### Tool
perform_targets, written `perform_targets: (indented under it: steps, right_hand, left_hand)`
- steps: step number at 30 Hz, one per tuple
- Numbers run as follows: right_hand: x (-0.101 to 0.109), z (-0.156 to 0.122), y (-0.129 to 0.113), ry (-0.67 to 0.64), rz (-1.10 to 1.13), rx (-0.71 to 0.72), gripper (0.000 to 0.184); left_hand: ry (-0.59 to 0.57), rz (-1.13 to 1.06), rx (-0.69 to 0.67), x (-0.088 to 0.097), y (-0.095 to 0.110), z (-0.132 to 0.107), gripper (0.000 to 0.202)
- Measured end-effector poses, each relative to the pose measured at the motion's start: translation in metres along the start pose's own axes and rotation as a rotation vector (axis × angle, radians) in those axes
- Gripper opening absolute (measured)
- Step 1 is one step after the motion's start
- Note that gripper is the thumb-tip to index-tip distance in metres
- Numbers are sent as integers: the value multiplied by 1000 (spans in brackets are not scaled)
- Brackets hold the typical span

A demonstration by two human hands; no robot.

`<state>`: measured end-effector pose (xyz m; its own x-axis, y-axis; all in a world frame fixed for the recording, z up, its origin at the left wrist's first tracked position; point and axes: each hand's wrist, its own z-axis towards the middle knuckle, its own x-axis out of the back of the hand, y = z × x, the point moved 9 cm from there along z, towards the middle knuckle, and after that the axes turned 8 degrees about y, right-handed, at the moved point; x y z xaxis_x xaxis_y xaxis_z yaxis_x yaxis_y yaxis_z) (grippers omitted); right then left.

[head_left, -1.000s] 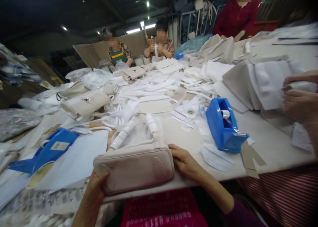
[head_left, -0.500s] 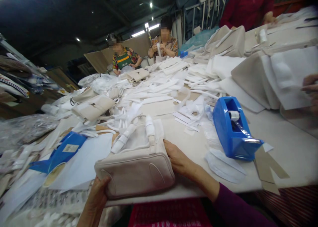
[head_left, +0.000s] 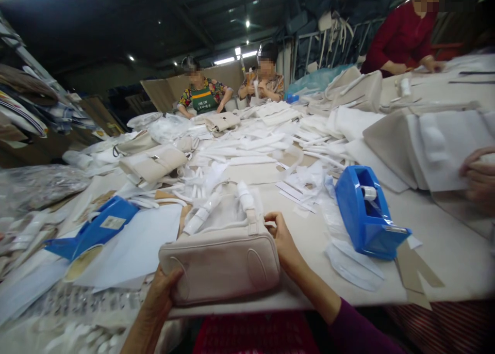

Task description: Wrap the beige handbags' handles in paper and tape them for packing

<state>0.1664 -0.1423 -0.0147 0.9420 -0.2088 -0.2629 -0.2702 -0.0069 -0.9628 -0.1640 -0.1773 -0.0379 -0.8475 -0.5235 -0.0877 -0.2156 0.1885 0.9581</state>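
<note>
A beige handbag (head_left: 222, 274) lies at the table's front edge, its broad panel with two curved seams facing me. My left hand (head_left: 164, 289) grips its lower left corner, thumb on the panel and the other fingers hidden behind. At the bag's upper right side, my right hand (head_left: 284, 240) has its fingers bent against the edge; their tips are partly hidden. White wrapping covers parts of the bag's handles (head_left: 204, 209), which lean away from me. Right of the bag stands a blue tape dispenser (head_left: 363, 214).
A second blue dispenser (head_left: 96, 230) lies to the left beside a white sheet (head_left: 135, 251). Other beige bags (head_left: 154, 163) and heaps of white strips (head_left: 251, 147) cover the table's middle. Co-workers sit or stand beyond; another person's hand (head_left: 481, 173) is at the far right.
The view has shifted slightly. My right hand's fingers have gone from lying along the bag's side to bending at its upper edge. My left hand keeps its hold.
</note>
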Motion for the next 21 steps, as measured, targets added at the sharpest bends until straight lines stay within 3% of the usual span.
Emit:
perform_targets:
  steps: [3, 5, 12, 18, 21]
  right_hand:
    - [5, -8, -13, 59, -47, 130, 66]
    - [1, -12, -22, -6, -106, 162, 60]
    - [-17, -27, -51, -234, -103, 113, 34]
    - [-12, -39, -49, -306, -201, -71, 40]
    - [-8, -40, -58, -313, -335, -11, 34]
  left_hand:
    - [-26, -1, 37, -2, -2, -1, 89]
    - [-51, -15, 42, -3, -2, -3, 86]
    - [-161, -105, 45, -9, -1, -8, 74]
    - [-201, -138, 54, -15, 3, -12, 77]
    - [-224, -135, 56, -16, 2, -13, 79]
